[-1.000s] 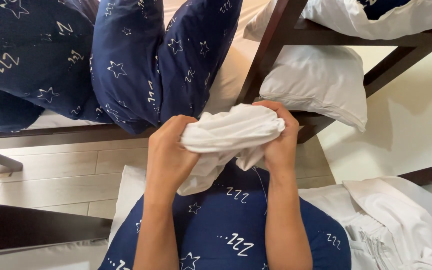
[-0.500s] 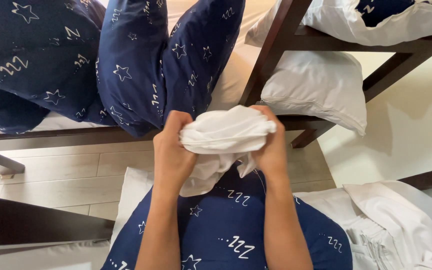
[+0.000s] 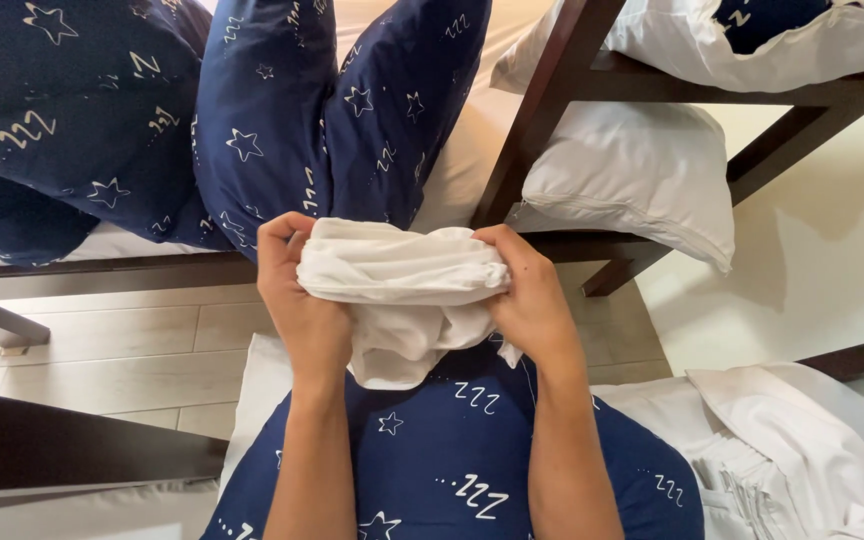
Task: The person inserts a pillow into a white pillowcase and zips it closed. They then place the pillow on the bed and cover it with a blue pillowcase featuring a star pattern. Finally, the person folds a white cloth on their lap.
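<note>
My left hand and my right hand each grip one end of a bunched white pillowcase, gathered into a thick roll between them, with its loose cloth hanging below. Directly under the hands lies a navy pillow with white stars and zigzag marks, partly covered by my forearms. The hands sit just in front of a dark wooden bed rail.
Several navy star-print pillows rest on the bed beyond the rail. A white pillow leans under a dark wooden frame at the right. Folded white linen lies at the lower right. Pale tiled floor shows at the left.
Both hands have spread slightly apart, stretching the bunched pillowcase wider between them. The view has shifted a little; the pillow below stays put.
</note>
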